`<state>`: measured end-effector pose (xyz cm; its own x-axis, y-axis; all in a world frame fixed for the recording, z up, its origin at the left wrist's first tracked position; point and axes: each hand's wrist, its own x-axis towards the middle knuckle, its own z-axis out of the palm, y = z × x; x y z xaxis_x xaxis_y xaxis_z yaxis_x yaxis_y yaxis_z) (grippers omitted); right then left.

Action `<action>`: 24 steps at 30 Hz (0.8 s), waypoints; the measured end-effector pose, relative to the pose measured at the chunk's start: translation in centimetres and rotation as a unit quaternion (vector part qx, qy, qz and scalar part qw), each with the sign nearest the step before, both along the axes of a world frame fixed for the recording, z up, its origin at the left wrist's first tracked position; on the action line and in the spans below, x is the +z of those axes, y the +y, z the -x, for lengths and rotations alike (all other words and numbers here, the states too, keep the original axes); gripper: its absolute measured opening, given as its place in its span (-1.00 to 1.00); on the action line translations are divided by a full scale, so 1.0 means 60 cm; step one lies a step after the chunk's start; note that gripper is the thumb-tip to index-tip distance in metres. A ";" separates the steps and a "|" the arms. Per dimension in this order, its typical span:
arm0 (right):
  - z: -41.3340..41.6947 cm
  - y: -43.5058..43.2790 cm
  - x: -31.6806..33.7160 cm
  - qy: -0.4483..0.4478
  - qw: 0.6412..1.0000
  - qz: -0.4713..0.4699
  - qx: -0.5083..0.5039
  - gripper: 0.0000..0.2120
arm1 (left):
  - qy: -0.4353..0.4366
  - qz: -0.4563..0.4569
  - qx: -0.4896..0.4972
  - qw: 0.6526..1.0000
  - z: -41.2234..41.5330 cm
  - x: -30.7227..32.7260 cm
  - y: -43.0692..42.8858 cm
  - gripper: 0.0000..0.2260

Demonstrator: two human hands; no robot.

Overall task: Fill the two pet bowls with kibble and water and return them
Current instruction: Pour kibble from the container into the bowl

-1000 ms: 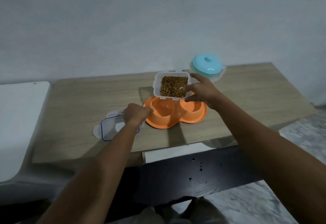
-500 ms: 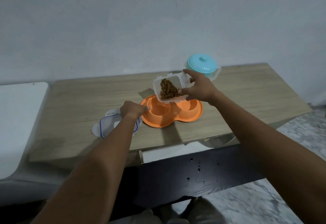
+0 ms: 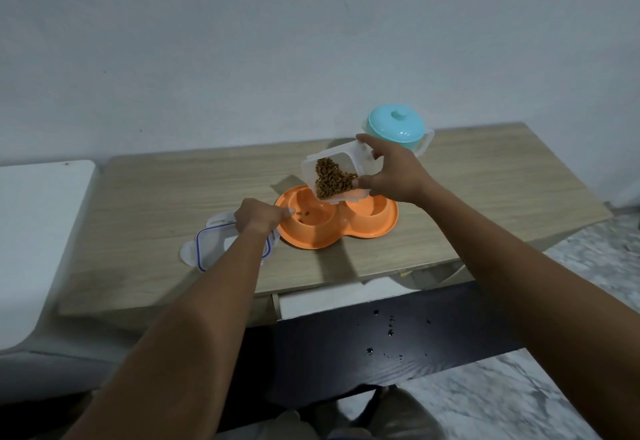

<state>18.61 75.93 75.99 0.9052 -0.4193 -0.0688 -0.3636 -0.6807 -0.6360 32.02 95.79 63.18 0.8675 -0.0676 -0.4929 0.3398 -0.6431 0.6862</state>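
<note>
With the kibble container (image 3: 337,176) tipped steeply in the right hand (image 3: 391,176), fingers clamped on its walls, above the orange double bowl (image 3: 377,228) on the desk (image 3: 166,204), a sudden slide could overshoot the left well; left hand (image 3: 258,216) fingers press the rim; no legible writing
</note>
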 end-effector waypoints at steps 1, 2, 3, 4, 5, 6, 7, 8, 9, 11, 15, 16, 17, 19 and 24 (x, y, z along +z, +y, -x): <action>0.001 0.001 0.000 -0.002 1.000 0.000 0.001 -0.13 | -0.001 -0.003 -0.002 1.000 0.001 0.000 0.000 -0.53; 0.002 0.002 -0.001 -0.003 1.000 0.002 0.004 -0.13 | -0.002 -0.004 -0.003 1.000 0.001 0.000 -0.001 -0.53; 0.003 0.004 -0.001 -0.002 1.000 0.008 0.008 -0.14 | -0.001 -0.005 -0.003 1.000 0.002 0.000 -0.002 -0.53; 0.004 0.005 0.000 -0.001 1.000 0.016 0.014 -0.14 | -0.001 -0.006 -0.004 1.000 0.002 0.000 -0.002 -0.54; 0.005 0.008 -0.001 -0.001 1.000 0.024 0.018 -0.15 | -0.002 -0.008 -0.006 1.000 0.003 0.001 -0.003 -0.55; 0.006 0.010 -0.002 -0.004 0.999 0.030 0.020 -0.15 | -0.004 -0.011 -0.010 1.000 0.003 0.001 -0.004 -0.56; 0.007 0.011 -0.003 -0.006 0.999 0.033 0.021 -0.16 | -0.004 -0.011 -0.012 1.000 0.004 0.002 -0.004 -0.57; 0.007 0.012 -0.005 -0.007 0.999 0.035 0.022 -0.16 | -0.004 -0.010 -0.012 1.000 0.005 0.001 -0.004 -0.58; 0.006 0.013 -0.006 -0.006 0.999 0.040 0.023 -0.16 | -0.004 -0.010 -0.012 1.000 0.006 0.002 -0.005 -0.58; 0.005 0.012 -0.009 -0.008 0.998 0.053 0.022 -0.15 | -0.005 -0.012 -0.014 1.000 0.007 0.001 -0.005 -0.58; -0.001 0.009 -0.013 0.003 0.998 0.056 0.027 -0.14 | -0.007 -0.016 -0.019 1.000 0.008 0.001 -0.004 -0.55; -0.002 0.009 -0.014 0.001 0.998 0.060 0.023 -0.13 | -0.008 -0.016 -0.018 1.000 0.009 0.001 -0.004 -0.55; -0.004 0.007 -0.015 -0.003 0.998 0.065 0.019 -0.13 | -0.009 -0.014 -0.014 1.000 0.009 0.001 -0.004 -0.55; -0.006 0.004 -0.018 -0.003 0.997 0.075 0.023 -0.12 | -0.007 -0.016 -0.012 1.000 0.009 0.003 -0.003 -0.56; -0.005 -0.004 -0.023 -0.006 0.997 0.077 0.022 -0.12 | -0.004 -0.012 -0.022 1.000 0.004 0.002 0.001 -0.54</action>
<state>18.93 75.70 74.59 0.9232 -0.3843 0.0037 -0.3249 -0.7856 -0.5265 31.75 95.84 63.31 0.8675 -0.0937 -0.4885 0.3061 -0.6737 0.6726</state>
